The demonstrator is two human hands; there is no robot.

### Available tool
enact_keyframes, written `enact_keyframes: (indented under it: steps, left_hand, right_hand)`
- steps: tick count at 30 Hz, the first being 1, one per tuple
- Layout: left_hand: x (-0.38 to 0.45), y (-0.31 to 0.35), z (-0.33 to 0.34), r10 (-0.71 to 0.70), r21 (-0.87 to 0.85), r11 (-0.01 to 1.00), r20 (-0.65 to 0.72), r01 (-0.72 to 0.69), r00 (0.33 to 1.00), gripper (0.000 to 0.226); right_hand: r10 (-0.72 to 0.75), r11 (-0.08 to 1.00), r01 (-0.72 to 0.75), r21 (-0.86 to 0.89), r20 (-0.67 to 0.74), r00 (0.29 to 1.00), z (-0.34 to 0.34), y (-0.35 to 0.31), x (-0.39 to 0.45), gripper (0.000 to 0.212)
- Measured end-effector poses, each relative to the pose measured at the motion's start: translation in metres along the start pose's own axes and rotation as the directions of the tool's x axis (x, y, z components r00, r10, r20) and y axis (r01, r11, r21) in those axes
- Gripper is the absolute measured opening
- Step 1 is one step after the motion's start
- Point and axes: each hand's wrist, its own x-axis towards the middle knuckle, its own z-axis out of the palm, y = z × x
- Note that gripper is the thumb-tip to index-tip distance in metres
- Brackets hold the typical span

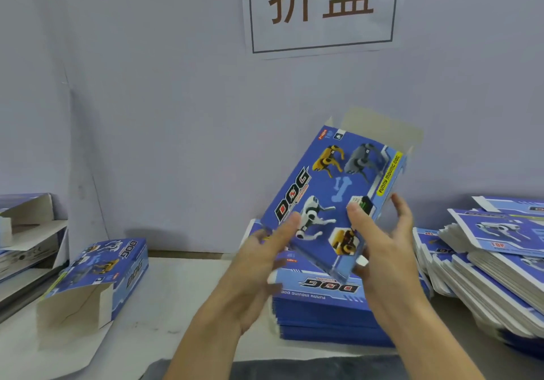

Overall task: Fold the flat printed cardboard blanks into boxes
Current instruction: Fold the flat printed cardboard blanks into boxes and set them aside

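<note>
— Both hands, left (265, 250) and right (379, 232), pinch our box (332, 197) by its near end, up over the blanks (323, 306).
— Then we keep it square and tuck the far flaps (379, 127) next.

White counter (182, 300): folded box (97, 273) lying at left, stack of flat blanks (323, 312) at centre, fanned blank pile (488, 264) at right.

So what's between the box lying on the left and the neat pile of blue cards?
Just bare table, as the head view shows. The left forearm passes over its near part; the folded box and the pile sit apart.
</note>
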Motion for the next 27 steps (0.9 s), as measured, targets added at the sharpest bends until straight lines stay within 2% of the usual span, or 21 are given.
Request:
enact_keyframes:
  steps: [3, 4, 6, 8, 11, 12, 14, 17, 21, 27]
  left_hand:
    - [0.003, 0.007, -0.015, 0.202, -0.036, 0.976, -0.196, -0.213, 0.96, 0.094]
    - [0.004, 0.008, -0.019, 0.269, -0.032, 0.959, -0.221, -0.283, 0.937, 0.093]
    - [0.003, 0.01, -0.024, 0.352, -0.044, 0.93, -0.184, -0.365, 0.918, 0.086]
    - [0.002, 0.011, -0.024, 0.405, -0.069, 0.906, -0.143, -0.417, 0.903, 0.077]
    - [0.001, 0.01, -0.024, 0.477, -0.037, 0.872, -0.154, -0.487, 0.865, 0.069]
    - [0.001, 0.009, -0.023, 0.485, -0.028, 0.869, -0.159, -0.495, 0.86, 0.067]
    - [0.0, 0.006, -0.019, 0.48, -0.025, 0.873, -0.132, -0.487, 0.867, 0.066]
    - [0.001, 0.001, -0.007, 0.475, -0.001, 0.88, -0.034, -0.475, 0.879, 0.058]
    - [0.005, -0.005, 0.002, 0.482, 0.003, 0.876, -0.041, -0.482, 0.875, 0.043]
    - [0.004, -0.005, -0.002, 0.497, 0.022, 0.868, -0.063, -0.497, 0.866, 0.047]
  right_hand:
    - [0.051, 0.996, -0.043, -0.074, 0.11, 0.993, -0.009, 0.0, 0.004, 0.081]
    - [0.077, 0.99, -0.054, -0.133, 0.174, 0.982, -0.012, 0.001, 0.005, 0.09]
    - [0.153, 0.965, -0.073, -0.253, 0.312, 0.938, -0.015, 0.003, 0.005, 0.109]
    - [0.231, 0.935, -0.081, -0.347, 0.418, 0.879, -0.016, 0.006, 0.004, 0.107]
    - [0.296, 0.907, -0.071, -0.415, 0.509, 0.808, -0.017, 0.009, 0.001, 0.094]
    - [0.284, 0.905, -0.052, -0.423, 0.508, 0.813, -0.017, 0.008, 0.001, 0.089]
    - [0.211, 0.923, -0.028, -0.383, 0.447, 0.869, -0.014, 0.009, 0.001, 0.078]
    - [0.011, 0.973, 0.063, -0.221, 0.32, 0.948, -0.007, 0.011, 0.001, 0.068]
    - [-0.148, 0.942, 0.219, -0.252, 0.275, 0.95, -0.003, 0.013, -0.002, 0.069]
    - [-0.125, 0.958, 0.198, -0.207, 0.321, 0.939, -0.003, 0.013, -0.004, 0.067]
